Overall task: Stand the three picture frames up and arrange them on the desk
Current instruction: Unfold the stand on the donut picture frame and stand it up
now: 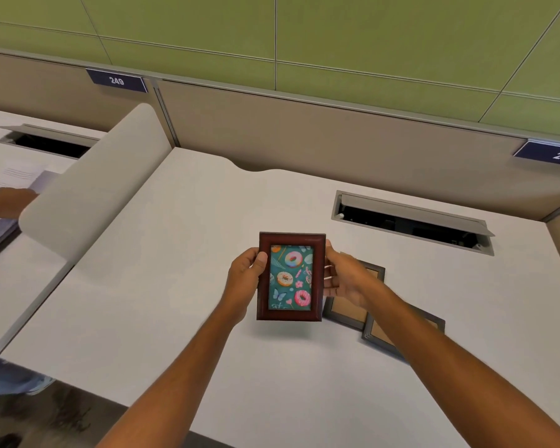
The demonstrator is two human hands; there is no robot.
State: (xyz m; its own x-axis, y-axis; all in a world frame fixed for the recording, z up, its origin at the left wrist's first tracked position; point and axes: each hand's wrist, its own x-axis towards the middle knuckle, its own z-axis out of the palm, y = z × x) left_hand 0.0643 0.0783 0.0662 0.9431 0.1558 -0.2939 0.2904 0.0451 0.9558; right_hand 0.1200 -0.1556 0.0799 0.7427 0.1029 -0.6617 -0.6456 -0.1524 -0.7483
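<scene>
A dark red wooden picture frame (290,277) with a teal donut picture is held above the white desk (181,286), its picture facing me. My left hand (244,281) grips its left edge and my right hand (345,279) grips its right edge. Two grey frames lie flat on the desk to the right: one (348,313) is partly hidden under my right hand, and the other (377,333) lies closer to me, crossed by my right forearm. Both show brown backing.
A cable hatch (411,221) with its lid raised is set in the desk at the back right. A curved beige divider (91,195) bounds the desk on the left. Beyond it, another person's hand (7,202) rests on papers at the neighbouring desk.
</scene>
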